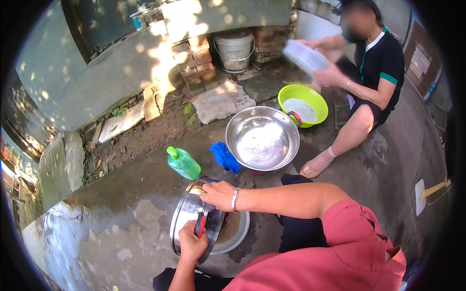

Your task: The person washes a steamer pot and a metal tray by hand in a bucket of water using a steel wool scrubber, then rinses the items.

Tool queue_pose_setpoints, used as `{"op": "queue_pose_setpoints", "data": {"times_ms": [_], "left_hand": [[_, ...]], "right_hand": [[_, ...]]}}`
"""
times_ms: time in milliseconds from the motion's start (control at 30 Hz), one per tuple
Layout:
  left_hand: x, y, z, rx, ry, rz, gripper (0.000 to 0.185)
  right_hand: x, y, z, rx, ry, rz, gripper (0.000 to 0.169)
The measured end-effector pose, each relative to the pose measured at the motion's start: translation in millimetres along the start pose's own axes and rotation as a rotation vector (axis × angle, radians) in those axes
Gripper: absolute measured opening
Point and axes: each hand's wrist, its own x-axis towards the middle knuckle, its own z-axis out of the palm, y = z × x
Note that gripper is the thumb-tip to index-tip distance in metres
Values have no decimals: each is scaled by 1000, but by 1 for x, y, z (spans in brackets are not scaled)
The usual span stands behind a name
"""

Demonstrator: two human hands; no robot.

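My left hand grips the black-and-red handle of a stainless steel pot. The pot is tipped on its side above a pale basin of murky brown water. Reaching across from the right, my right hand presses on the pot near its rim, a bracelet at the wrist. Under its palm shows a grey, rough-textured scourer, mostly hidden by the fingers. A green plastic bottle with a bright green cap stands just beyond the pot.
A wide steel pot sits ahead, beside a blue cloth. Behind it stands a lime-green basin with suds. A seated person holds a translucent plastic container above that basin. A lidded bucket stands between brick piers.
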Motion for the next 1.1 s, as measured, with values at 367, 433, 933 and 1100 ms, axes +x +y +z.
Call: {"op": "queue_pose_setpoints", "data": {"times_ms": [367, 433, 933, 1100], "left_hand": [[3, 5, 4, -6, 1, 19, 14], [-3, -5, 0, -7, -3, 3, 20], [1, -2, 3, -26, 14, -4, 13], [-1, -5, -2, 0, 17, 26, 13]], "right_hand": [[-5, 5, -2, 32, 3, 3, 20], [0, -2, 1, 14, -6, -8, 20], [-5, 2, -5, 6, -17, 17, 19], [3, 1, 3, -6, -87, 28, 38]]}}
